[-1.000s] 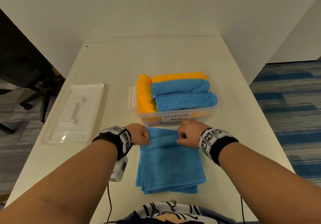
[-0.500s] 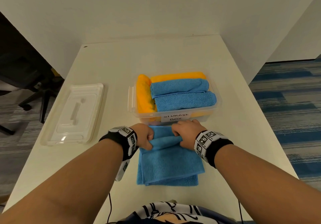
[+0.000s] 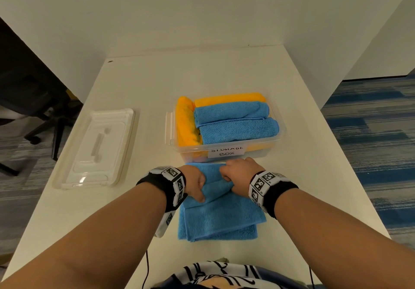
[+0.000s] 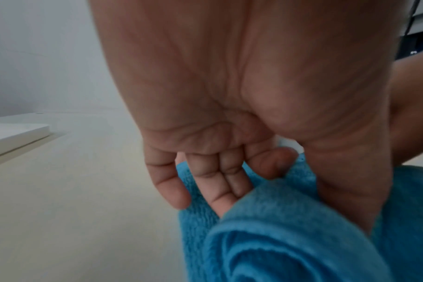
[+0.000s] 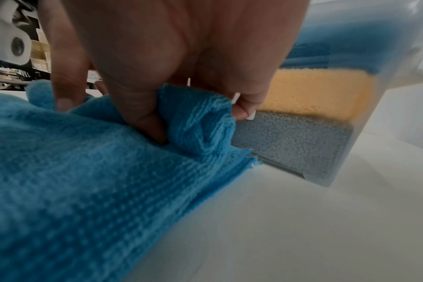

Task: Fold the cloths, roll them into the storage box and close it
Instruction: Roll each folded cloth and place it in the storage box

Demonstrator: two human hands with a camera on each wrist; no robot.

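The blue cloth [image 3: 221,212], folded flat at the table's [image 3: 224,68] near edge just before the storage box [image 3: 272,141], looks soft, light and prone to unrolling, so the left hand [image 3: 195,182] and right hand [image 3: 239,174] both clamp its started roll at the ends.

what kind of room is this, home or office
Most likely an office or lab workspace: a plain white table set into a bare white corner, striped blue commercial carpet at the right, and a black wheeled office chair at the left.
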